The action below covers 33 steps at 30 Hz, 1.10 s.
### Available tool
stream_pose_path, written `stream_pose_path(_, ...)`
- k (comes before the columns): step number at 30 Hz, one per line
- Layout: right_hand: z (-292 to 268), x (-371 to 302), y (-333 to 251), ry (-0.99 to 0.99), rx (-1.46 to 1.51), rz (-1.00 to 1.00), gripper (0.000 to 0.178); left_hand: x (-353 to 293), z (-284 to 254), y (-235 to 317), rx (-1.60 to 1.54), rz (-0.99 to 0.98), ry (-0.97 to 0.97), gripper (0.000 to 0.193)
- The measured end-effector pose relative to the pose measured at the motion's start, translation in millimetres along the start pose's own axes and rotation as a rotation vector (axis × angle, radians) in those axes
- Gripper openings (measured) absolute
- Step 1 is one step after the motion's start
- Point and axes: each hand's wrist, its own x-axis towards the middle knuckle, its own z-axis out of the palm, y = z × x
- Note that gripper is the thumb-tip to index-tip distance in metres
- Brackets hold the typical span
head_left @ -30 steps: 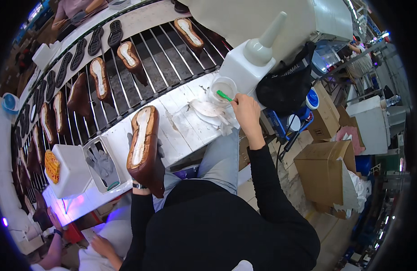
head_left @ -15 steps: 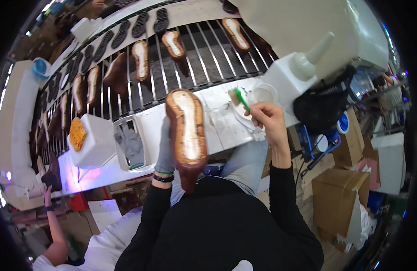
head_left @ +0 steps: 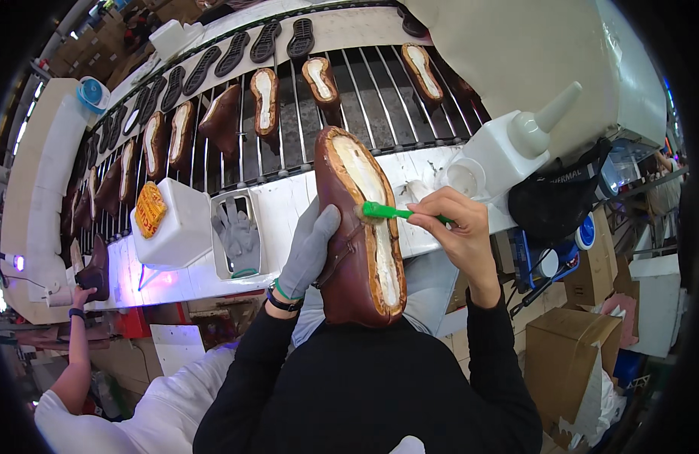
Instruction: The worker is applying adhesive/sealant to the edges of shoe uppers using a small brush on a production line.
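My left hand, in a grey glove, grips a brown shoe upper from its left side. The upper is turned bottom up, its pale inner sole facing me inside a tan rim. In my bare right hand is a brush with a green handle, pinched between thumb and fingers. Its bristles touch the left rim of the upper's underside, around the middle. Just beyond my right hand, a small white cup stands beside a white bottle with a long nozzle.
Behind the white ledge runs a roller conveyor carrying several upturned uppers, with black outsoles along its far side. A white container and a tray of grey gloves sit at left. A co-worker's hand holds another upper.
My right hand has brought the brush from beside the cup onto the upper's rim. The upper has turned and moved right, showing its side and my gloved left fingers. The view has shifted slightly.
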Motion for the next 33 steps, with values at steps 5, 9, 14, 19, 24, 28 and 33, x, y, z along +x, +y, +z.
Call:
stream_pose_path(5, 2.5, 16.9, -0.1, 0.042, -0.048, -0.03, 0.008, -1.4, 4.6, 1.4, 0.164, 0.102, -0.064, 0.066)
stream_pose_path(9, 5.1, 28.9, 0.8, 0.088, -0.073, -0.096, 0.006, -4.3, 1.3, -2.0, 0.428, 0.128, -0.025, 0.066)
stream_pose_path(14, 11.3, 44.3, 9.4, 0.129, -0.125, -0.066, 0.008, -3.5, -1.2, -2.9, 0.625, 0.153, -0.022, 0.067)
stream_pose_path(19, 9.4, 61.1, 23.2, 0.185, -0.132, 0.032, 0.012, -4.7, 0.0, -3.5, 0.713, 0.12, -0.045, 0.066)
stream_pose_path(24, -5.0, 70.9, 36.6, -0.013, 0.051, 0.014, 0.012, 1.6, -9.5, -11.0, 0.598, 0.1, -0.078, 0.067)
stream_pose_path(28, -19.5, 76.3, 30.2, -0.242, 0.021, -0.018, 0.012, 2.8, -11.5, -11.5, 0.39, 0.049, -0.092, 0.068)
stream_pose_path(33, -28.2, 73.7, 24.9, -0.434, 0.021, -0.029, 0.014, 2.3, -7.5, -5.5, 0.201, 0.01, -0.127, 0.065)
